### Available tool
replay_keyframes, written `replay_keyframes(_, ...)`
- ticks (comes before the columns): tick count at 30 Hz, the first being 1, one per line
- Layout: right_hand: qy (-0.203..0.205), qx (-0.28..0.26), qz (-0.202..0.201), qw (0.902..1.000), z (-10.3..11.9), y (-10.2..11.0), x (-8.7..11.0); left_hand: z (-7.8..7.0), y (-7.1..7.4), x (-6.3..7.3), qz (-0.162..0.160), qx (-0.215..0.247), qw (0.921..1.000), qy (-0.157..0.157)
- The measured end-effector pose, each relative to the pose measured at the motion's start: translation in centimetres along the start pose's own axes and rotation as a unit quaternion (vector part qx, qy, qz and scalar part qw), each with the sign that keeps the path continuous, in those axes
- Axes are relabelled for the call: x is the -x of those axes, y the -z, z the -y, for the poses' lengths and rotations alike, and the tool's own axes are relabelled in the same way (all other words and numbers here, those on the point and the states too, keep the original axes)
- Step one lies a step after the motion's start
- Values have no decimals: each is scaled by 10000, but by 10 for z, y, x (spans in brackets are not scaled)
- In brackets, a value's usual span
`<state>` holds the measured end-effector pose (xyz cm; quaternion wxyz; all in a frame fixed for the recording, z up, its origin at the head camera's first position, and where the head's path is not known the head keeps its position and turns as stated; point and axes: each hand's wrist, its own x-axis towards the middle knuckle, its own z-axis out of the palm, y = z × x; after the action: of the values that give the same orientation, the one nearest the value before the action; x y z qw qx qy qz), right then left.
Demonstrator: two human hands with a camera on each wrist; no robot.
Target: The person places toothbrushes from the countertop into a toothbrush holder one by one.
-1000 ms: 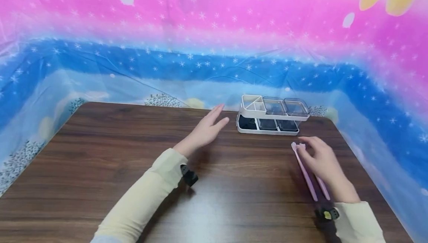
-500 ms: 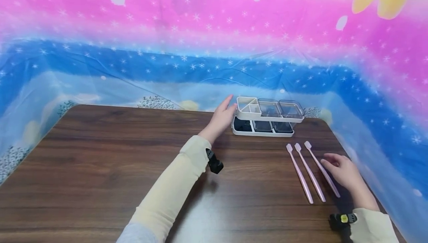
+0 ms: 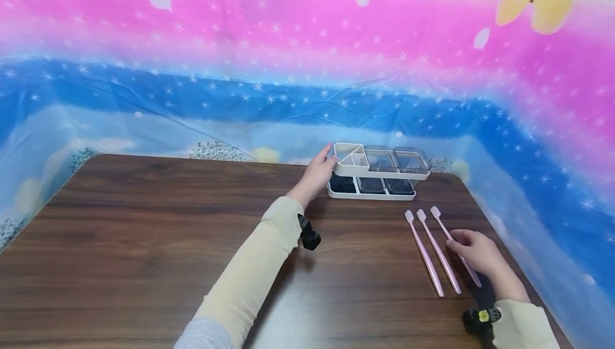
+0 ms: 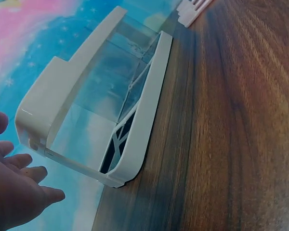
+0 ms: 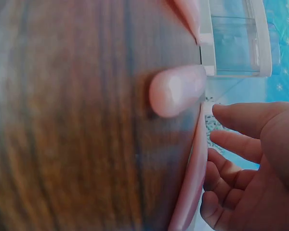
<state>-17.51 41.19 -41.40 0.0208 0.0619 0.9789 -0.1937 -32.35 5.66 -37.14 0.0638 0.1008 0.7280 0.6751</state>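
A two-tier organizer box (image 3: 399, 176), white with clear lids and dark compartments below, stands at the table's back right. My left hand (image 3: 317, 175) is at its left end, fingers extended. In the left wrist view the left hand's fingers (image 4: 36, 173) are spread beside the box's end, without curling round it. Three pink toothbrushes lie side by side in front of the box: a left one (image 3: 425, 255), a middle one (image 3: 439, 253) and a right one (image 3: 471, 271). My right hand (image 3: 480, 253) hovers over the right one, fingers loosely bent; whether they touch it I cannot tell.
The brown wooden table (image 3: 168, 242) has its right edge close beside my right hand. A pink and blue printed cloth (image 3: 240, 82) hangs behind and around the table. A black camera (image 3: 309, 233) is strapped to the left wrist, another (image 3: 480, 319) to the right.
My left hand has reached rightward to the organizer's left end. My right hand moved right off the toothbrushes, uncovering all three, then came back slightly over the right one. The head view shifted slightly.
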Motion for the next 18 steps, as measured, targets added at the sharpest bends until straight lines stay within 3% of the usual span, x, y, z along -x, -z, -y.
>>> replay_keyframes(12, 62, 67, -36, 10000, 1, -7, -4, 7, 1, -7, -4, -4, 9998, -218)
replay_keyframes(18, -99, 138, -70, 9998, 0, -5, -8, 7, 1, -8, 69, -147, 9996, -242)
